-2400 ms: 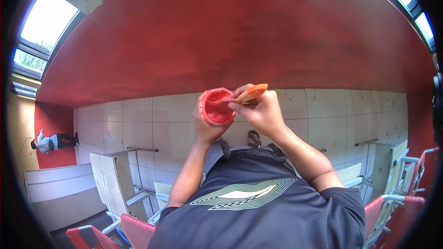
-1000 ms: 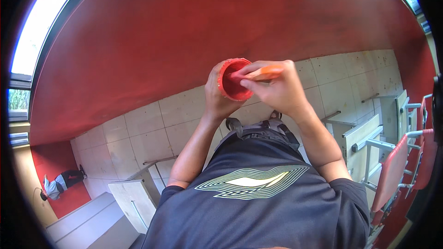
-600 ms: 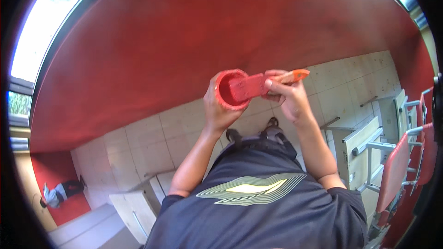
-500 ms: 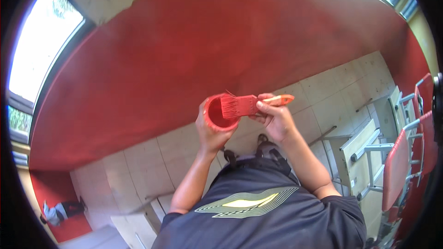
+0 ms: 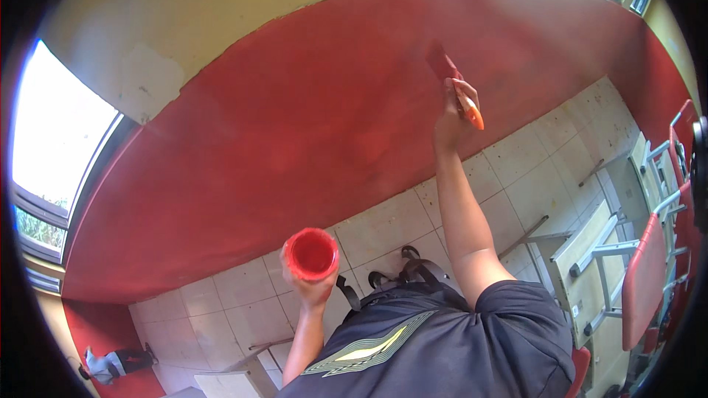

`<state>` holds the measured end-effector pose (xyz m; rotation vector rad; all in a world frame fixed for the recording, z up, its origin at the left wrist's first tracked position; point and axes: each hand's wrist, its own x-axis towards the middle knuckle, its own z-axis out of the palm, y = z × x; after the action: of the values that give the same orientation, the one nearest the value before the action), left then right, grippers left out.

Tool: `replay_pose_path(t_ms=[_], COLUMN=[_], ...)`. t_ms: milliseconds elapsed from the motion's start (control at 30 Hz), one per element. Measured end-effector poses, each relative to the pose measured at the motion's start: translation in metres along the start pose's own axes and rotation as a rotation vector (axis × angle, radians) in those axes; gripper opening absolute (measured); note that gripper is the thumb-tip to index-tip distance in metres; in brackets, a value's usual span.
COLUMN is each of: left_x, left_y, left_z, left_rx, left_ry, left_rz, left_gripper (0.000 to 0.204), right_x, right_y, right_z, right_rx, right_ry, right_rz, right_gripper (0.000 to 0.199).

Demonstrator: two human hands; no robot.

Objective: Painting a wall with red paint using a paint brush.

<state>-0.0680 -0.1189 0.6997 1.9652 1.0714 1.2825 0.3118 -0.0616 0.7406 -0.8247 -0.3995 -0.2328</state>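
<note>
My left hand [image 5: 310, 291] is wrapped round a paint container [image 5: 313, 253], low in front of my body. Its rim is smeared red and its open mouth faces up, with red inside. Stretched out ahead, my right hand [image 5: 459, 103] grips a paintbrush [image 5: 445, 66] by its orange handle. The red-coated bristles point up and to the left at the red wall [image 5: 317, 118]. They are close to the wall's surface; whether they touch it I cannot tell. The wall's red is patchy, paler toward the upper right.
Above the red lies a cream wall band [image 5: 243, 0]. Pale floor tiles [image 5: 391, 217] run along the wall's foot. Stacked tables [image 5: 582, 258] and red chairs [image 5: 644, 280] stand at the right. Another person [image 5: 110, 363] is far left, near a red wall. Windows [image 5: 63, 125] are at the left.
My right hand has lifted the brush away from the container's mouth and reached forward to the wall. The left hand has lowered the container toward my body, slightly left.
</note>
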Motion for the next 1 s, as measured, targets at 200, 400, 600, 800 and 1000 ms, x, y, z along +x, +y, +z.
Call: replay_pose_path(t_ms=[200, 400, 600, 800, 1000], left_x=[-0.016, -0.033, -0.029, -0.024, -0.028], left_y=[-0.006, -0.017, -0.013, -0.009, -0.003], left_z=[-0.009, -0.009, 0.005, 0.018, 0.028], left_rx=[0.147, 0.146, 0.144, 0.234, 0.176], left_ry=[0.019, 0.105, 0.087, 0.073, 0.044], left_rz=[-0.053, -0.156, -0.150, -0.113, -0.187], left_gripper=[0.076, 0.080, 0.078, 0.071, 0.072], right_x=[-0.059, -0.140, -0.069, 0.045, 0.027], right_y=[0.046, 0.004, 0.043, 0.043, 0.045], right_z=[0.027, 0.079, 0.028, -0.042, -0.027], right_rx=[-0.433, -0.132, -0.226, -0.307, -0.300], right_ry=[-0.286, -0.830, -0.616, -0.034, -0.129], right_rz=[-0.488, -0.459, -0.380, -0.095, -0.159], right_gripper=[0.009, 0.016, 0.012, 0.007, 0.006])
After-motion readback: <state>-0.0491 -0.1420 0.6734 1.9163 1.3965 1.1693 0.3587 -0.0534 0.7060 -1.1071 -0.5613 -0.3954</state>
